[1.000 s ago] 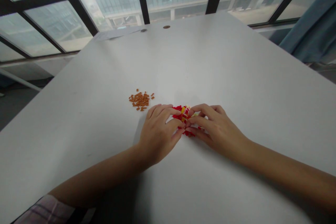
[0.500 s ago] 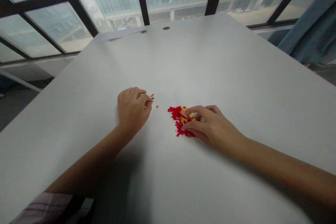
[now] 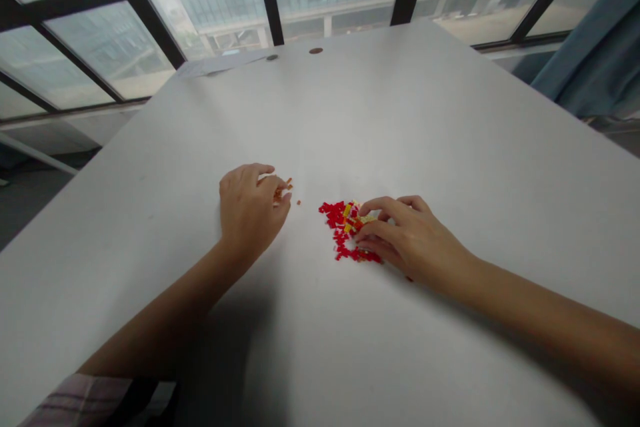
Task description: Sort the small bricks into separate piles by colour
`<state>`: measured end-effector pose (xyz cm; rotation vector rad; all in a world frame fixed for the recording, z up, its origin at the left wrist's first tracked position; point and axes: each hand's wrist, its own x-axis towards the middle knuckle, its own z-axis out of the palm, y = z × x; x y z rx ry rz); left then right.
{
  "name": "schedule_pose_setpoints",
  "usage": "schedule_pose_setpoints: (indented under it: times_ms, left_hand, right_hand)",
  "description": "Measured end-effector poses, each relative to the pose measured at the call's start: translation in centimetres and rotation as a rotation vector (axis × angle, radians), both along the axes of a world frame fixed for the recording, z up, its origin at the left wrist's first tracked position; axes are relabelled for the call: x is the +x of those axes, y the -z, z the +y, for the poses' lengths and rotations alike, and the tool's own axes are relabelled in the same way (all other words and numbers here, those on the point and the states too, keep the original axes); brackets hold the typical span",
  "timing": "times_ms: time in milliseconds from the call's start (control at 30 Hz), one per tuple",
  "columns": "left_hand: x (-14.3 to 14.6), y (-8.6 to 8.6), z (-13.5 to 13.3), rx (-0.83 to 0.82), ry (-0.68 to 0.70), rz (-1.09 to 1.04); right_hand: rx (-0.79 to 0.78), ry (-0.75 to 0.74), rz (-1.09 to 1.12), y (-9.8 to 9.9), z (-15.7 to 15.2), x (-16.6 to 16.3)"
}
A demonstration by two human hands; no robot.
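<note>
My left hand (image 3: 250, 210) lies over the small heap of orange pieces (image 3: 285, 188), fingers curled together, and hides most of it. One stray orange piece (image 3: 299, 202) sits just to its right. A heap of small red pieces mixed with some yellow ones (image 3: 343, 227) lies in the middle of the white table (image 3: 350, 113). My right hand (image 3: 410, 240) rests at that heap's right side, with thumb and fingers pinched among the pieces. What either hand's fingers hold is too small to make out.
A sheet of paper (image 3: 220, 64) lies at the table's far left corner. Two round holes (image 3: 315, 51) sit near the far edge. Dark window frames stand behind the table, and a blue curtain (image 3: 590, 47) hangs at the right.
My left hand left the red and yellow heap and moved left onto the orange heap, where it stays. My right hand stayed at the red heap and shifted slightly.
</note>
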<state>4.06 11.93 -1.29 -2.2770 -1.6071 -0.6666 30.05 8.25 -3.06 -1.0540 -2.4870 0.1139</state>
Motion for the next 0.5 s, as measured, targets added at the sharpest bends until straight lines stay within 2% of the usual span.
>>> schedule_pose_setpoints:
  times_ms: [167,233,500]
  left_hand:
    - [2.6,-0.2,-2.7,-0.148,0.360,-0.119]
    - [3.4,-0.3,-3.6,-0.179,0.446,-0.150]
    - [3.9,-0.3,-4.1,-0.158,0.503,-0.219]
  right_hand:
    - [0.066,0.009,0.072,-0.2,-0.2,-0.6]
    - [0.093,0.009,0.105,-0.4,-0.3,-1.0]
    - [0.143,-0.009,0.156,-0.5,-0.4,-1.5]
